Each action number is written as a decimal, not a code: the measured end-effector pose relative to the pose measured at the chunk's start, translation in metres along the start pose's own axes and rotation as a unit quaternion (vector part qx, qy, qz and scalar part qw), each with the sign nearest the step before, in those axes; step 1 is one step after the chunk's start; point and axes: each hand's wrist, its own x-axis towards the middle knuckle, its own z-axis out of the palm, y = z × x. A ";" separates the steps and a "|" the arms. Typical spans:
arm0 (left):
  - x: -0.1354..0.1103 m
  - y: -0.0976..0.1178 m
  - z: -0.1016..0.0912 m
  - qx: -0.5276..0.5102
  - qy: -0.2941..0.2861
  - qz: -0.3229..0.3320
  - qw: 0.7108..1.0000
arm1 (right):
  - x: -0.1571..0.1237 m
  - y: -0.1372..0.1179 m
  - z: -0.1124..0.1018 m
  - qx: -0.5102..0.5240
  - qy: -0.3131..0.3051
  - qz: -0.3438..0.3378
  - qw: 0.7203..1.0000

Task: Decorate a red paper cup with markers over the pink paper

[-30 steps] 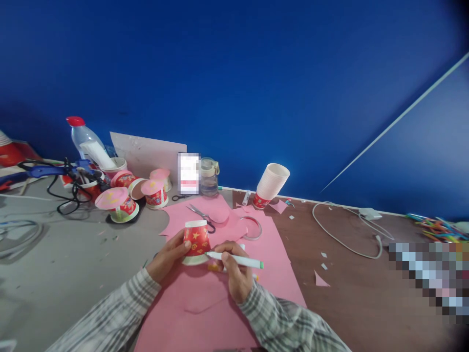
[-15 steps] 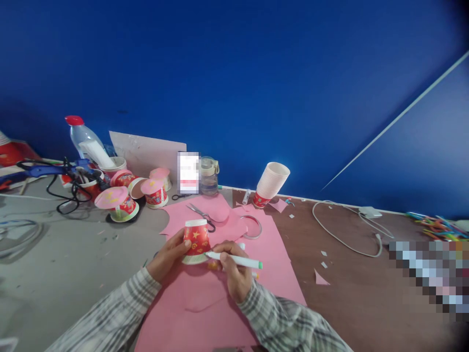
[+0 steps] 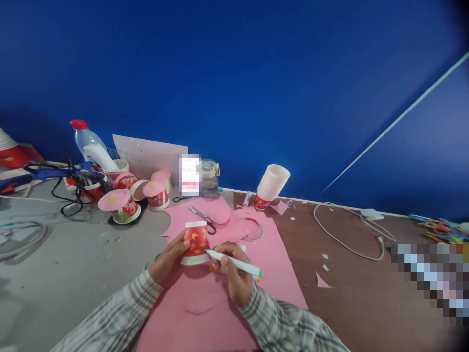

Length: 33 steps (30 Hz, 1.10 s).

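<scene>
An upside-down red paper cup with gold stars stands on a pink paper sheet. My left hand is wrapped round its left side. My right hand pinches a white marker with a green end, its tip touching the cup's lower right edge. Scissors lie just behind the cup.
Several decorated cups with pink tops and a water bottle stand at the back left near a blue glue gun. A stack of paper cups leans at the back. A white cable lies on the brown table, right.
The marker has tilted slightly, its tip staying at the cup's rim. The view has shifted a little; both hands keep their hold.
</scene>
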 end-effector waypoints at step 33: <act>-0.002 0.003 0.011 0.031 -0.041 0.019 0.998 | 0.002 -0.008 0.003 0.005 -0.001 -0.033 0.999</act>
